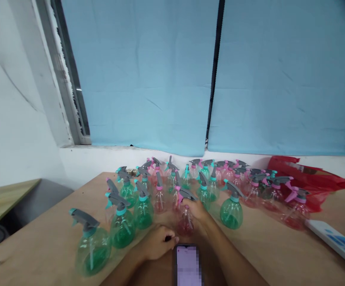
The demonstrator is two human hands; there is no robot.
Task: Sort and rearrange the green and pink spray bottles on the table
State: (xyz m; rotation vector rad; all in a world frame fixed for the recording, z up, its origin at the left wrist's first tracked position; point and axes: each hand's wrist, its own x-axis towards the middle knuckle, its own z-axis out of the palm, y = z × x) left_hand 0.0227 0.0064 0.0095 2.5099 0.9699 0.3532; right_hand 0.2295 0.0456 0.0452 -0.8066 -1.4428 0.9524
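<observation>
My right hand (198, 212) is wrapped round a pink spray bottle (185, 223) with a grey trigger head, standing on the wooden table (264, 250). My left hand (157, 243) rests closed on the table just left of a phone (187, 265), with a small dark thing pinched in its fingers that I cannot make out. Several green spray bottles (122, 226) stand to the left. One green bottle (231, 210) stands right of my right hand. Many more pink and green bottles (190, 174) crowd the back of the table.
A red plastic bag (315, 178) lies at the back right. A white and blue flat object (336, 240) sits near the right edge. Blue blinds (148, 75) cover the window behind. A second table (5, 198) stands at far left.
</observation>
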